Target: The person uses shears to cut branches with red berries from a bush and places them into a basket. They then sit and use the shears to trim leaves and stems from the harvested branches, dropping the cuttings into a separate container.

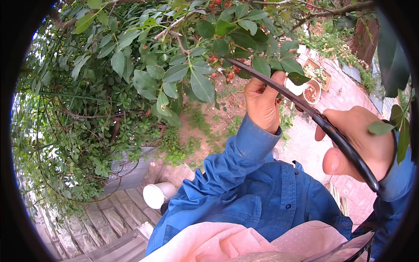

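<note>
My left hand is raised among the leaves, its thumb and fingers closed at a leafy twig. Small red berries hang in clusters just beyond its fingertips, and part of its grip is hidden by leaves. My right hand holds a long, narrow metal cutting tool by its black coated handle. The tool slants up to the left, passing in front of my left hand, with its tip beside the berries. Seen edge-on, its exact kind and whether its blades are apart are unclear.
Dense shrubbery fills the left side. At the upper right, a pinkish bowl of reddish pieces stands beside a white container and a rectangular basket. A tree trunk rises behind. A white bucket is at the lower left.
</note>
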`<action>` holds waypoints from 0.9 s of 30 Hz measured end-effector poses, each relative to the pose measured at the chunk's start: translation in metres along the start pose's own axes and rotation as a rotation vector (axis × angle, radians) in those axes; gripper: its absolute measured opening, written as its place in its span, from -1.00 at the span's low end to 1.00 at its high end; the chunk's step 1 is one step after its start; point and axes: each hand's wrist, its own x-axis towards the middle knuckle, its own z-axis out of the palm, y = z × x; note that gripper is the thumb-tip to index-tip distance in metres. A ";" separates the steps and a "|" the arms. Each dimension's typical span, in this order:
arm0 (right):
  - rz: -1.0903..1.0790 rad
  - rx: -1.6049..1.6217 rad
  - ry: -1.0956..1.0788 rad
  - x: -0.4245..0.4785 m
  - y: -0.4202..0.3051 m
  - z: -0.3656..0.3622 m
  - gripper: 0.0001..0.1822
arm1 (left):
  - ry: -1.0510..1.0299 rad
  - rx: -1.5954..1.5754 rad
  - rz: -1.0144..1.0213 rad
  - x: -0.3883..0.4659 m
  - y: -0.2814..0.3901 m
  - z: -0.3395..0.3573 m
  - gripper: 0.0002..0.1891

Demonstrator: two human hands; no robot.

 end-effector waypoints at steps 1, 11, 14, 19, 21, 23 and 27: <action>-0.018 0.012 0.030 0.002 -0.001 0.000 -0.24 | 0.000 0.001 0.009 0.000 -0.003 -0.002 -0.91; -0.036 -0.020 0.092 0.023 -0.014 -0.003 -0.24 | 0.014 -0.164 0.082 -0.004 -0.002 -0.002 -0.90; -0.041 -0.058 0.139 0.030 -0.013 -0.001 -0.24 | 0.028 -0.201 -0.022 -0.005 0.001 -0.007 -0.90; -0.049 -0.130 0.230 0.046 -0.016 0.000 -0.36 | 0.029 -0.116 -0.207 0.005 -0.002 -0.027 -0.91; -0.053 -0.185 0.281 0.053 -0.013 0.005 -0.40 | 0.116 -0.204 -0.233 0.007 -0.002 -0.035 -0.88; -0.081 -0.170 0.337 0.053 -0.005 0.007 -0.39 | 0.121 -0.372 -0.295 0.013 0.009 -0.066 -0.84; -0.111 -0.177 0.267 0.042 -0.011 0.009 -0.38 | 0.381 -0.588 -0.182 0.029 0.060 -0.103 -0.77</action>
